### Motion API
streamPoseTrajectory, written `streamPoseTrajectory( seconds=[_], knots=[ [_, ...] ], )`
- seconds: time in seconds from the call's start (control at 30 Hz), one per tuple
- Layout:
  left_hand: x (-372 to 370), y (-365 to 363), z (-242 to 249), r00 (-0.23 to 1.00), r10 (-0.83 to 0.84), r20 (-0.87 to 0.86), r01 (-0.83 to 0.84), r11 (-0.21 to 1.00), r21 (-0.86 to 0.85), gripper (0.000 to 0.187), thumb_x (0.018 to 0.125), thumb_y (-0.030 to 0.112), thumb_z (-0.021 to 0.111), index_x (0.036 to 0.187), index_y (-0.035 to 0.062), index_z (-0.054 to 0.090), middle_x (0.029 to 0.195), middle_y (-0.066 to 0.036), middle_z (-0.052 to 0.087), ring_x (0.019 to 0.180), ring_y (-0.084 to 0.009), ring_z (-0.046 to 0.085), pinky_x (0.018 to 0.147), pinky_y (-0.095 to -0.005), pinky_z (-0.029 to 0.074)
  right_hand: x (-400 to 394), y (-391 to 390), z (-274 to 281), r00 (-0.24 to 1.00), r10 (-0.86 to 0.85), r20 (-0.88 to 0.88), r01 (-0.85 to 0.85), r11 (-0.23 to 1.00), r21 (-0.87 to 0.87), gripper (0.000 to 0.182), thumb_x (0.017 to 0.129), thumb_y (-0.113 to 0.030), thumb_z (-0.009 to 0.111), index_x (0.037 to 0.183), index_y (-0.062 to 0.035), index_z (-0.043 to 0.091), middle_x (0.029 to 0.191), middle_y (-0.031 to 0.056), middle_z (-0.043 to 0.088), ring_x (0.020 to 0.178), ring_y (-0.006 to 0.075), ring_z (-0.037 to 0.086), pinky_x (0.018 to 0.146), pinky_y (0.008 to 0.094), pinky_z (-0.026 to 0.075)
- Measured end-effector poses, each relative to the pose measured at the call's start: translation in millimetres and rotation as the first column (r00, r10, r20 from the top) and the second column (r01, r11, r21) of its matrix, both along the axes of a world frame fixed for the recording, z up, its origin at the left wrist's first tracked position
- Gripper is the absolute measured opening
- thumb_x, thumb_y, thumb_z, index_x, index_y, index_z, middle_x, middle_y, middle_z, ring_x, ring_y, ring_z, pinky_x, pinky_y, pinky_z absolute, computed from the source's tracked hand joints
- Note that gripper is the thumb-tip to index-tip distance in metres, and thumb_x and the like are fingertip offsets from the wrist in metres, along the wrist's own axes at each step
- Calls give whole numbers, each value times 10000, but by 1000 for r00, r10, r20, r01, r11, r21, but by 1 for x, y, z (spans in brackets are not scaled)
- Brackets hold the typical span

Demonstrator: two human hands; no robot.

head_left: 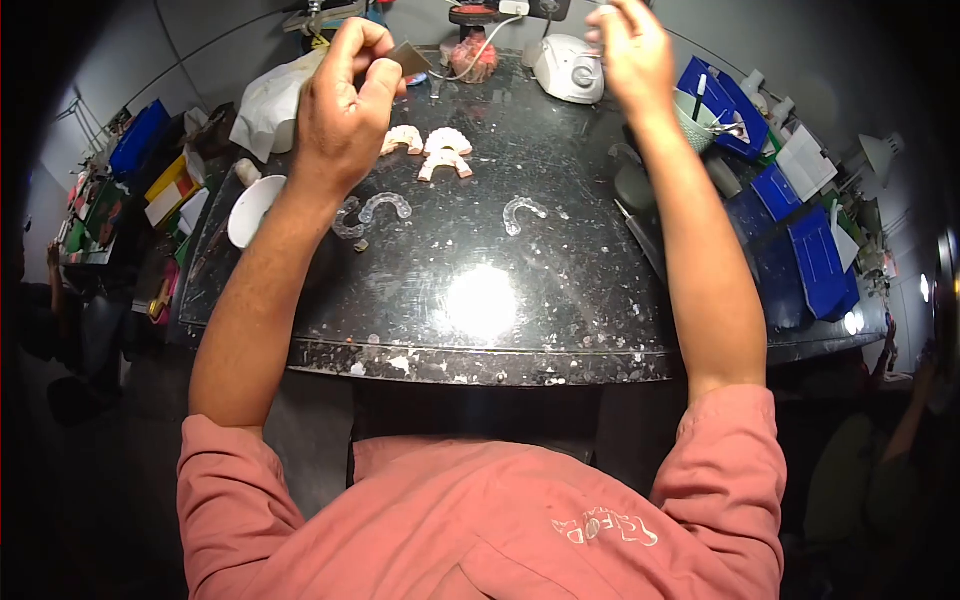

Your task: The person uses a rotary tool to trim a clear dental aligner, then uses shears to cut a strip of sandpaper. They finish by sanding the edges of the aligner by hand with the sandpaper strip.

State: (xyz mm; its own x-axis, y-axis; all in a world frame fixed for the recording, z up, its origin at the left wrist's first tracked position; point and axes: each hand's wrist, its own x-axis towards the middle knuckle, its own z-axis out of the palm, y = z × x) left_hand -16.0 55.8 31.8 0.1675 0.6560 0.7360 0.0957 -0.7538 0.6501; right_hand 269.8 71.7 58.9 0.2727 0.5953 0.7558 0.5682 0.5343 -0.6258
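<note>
My left hand point(350, 110) is raised over the back left of the bench, its fingers pinched. A flat brownish-grey piece like sandpaper point(410, 58) sticks out from between them. My right hand point(638, 65) is up at the back right, beside a white control box with a dial point(570, 70). Its fingers are bent together near the top edge, and what they hold is too small and blurred to name. Cream plaster dental models point(446, 150) lie below my left hand. Clear dental aligners point(386, 207) rest nearer me, with another clear aligner point(523, 214) farther right.
A white bowl point(252, 212) and a white cloth-like cover point(270, 105) are on the left. A reddish stand point(474, 58) is at the back. To the right are a pale green basket point(695, 120) and blue trays point(822, 250). The black bench's front edge point(480, 366) is chipped.
</note>
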Motion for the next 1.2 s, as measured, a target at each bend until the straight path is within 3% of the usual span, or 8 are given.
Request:
streamPoseTrajectory(
  seconds=[0.13, 0.2, 0.47, 0.6, 0.7, 0.83, 1.07, 1.2],
  knots=[
    [23, -14, -26, 936, -331, -122, 282, 911, -302, 217, 903, 248, 573, 957, 47, 511, 708, -30, 548, 629, -121, 508, 588, -284, 425, 47, -37, -10, 967, -59, 247, 137, 941, -309, 427, 876, -440, 613, 875, -26, 717, 597, 33, 592, 564, 120, 559, 575, 293, 465],
    [33, -36, -24, 703, -309, -640, 68, 926, -371, 394, 838, 349, 659, 1004, 18, 524, 797, -150, 634, 722, -248, 627, 676, -365, 485, 57, -50, -23, 854, -83, 513, 491, 455, -743, 509, 756, -445, 738, 901, 41, 704, 696, 152, 676, 665, 238, 655, 657, 357, 505],
    [92, 2, -69, 545, -161, -823, 85, 987, -137, 519, 795, 447, 711, 1053, 19, 571, 932, -242, 658, 885, -391, 651, 749, -469, 491, 61, -14, -72, 649, -9, 761, 693, 420, -586, 385, 791, -258, 693, 1073, 3, 674, 1101, 203, 666, 1030, 324, 652, 890, 423, 516],
    [100, 16, -70, 792, -28, -610, -71, 988, -137, 479, 874, 451, 635, 1035, 3, 584, 899, -166, 673, 839, -296, 666, 706, -412, 505, 45, -2, -50, 818, -107, 564, 522, 550, -652, 387, 806, -273, 651, 1081, -1, 669, 1082, 215, 670, 1017, 316, 663, 873, 412, 517],
    [70, 18, -57, 925, -368, 92, 326, 649, -687, 201, 959, 239, 530, 1061, 76, 585, 866, -10, 625, 744, -92, 607, 629, -231, 482, 11, -29, -29, 995, 23, 92, 46, 728, -684, 325, 874, -272, 563, 1039, -17, 679, 672, 22, 592, 505, 115, 499, 500, 265, 410],
    [42, 1, -55, 746, -333, 577, 665, 399, -631, 161, 991, 172, 494, 1101, 57, 517, 1103, -194, 629, 989, -266, 660, 892, -406, 563, -43, -72, -56, 811, 269, -520, -552, 648, -525, 381, 871, -153, 454, 1168, 11, 628, 737, -20, 561, 601, 84, 470, 558, 226, 390],
    [30, -7, -64, 665, -320, 674, 738, 418, -529, 272, 980, 66, 447, 1237, -19, 426, 1284, -259, 517, 1136, -328, 591, 1002, -445, 493, -49, -95, -86, 947, 283, 153, -121, 755, -645, 632, 759, 6, 582, 1376, 24, 445, 1101, 138, 575, 963, 219, 578, 886, 300, 453],
    [29, -12, -67, 726, -279, 629, 674, 471, -569, 255, 964, 51, 456, 1205, -34, 466, 1210, -214, 578, 1117, -284, 600, 1014, -430, 482, -55, -90, -92, 734, 366, -572, -645, 640, -418, 554, 863, 26, 555, 1398, 42, 410, 1123, 74, 592, 933, 80, 555, 816, 211, 459]
  ],
)
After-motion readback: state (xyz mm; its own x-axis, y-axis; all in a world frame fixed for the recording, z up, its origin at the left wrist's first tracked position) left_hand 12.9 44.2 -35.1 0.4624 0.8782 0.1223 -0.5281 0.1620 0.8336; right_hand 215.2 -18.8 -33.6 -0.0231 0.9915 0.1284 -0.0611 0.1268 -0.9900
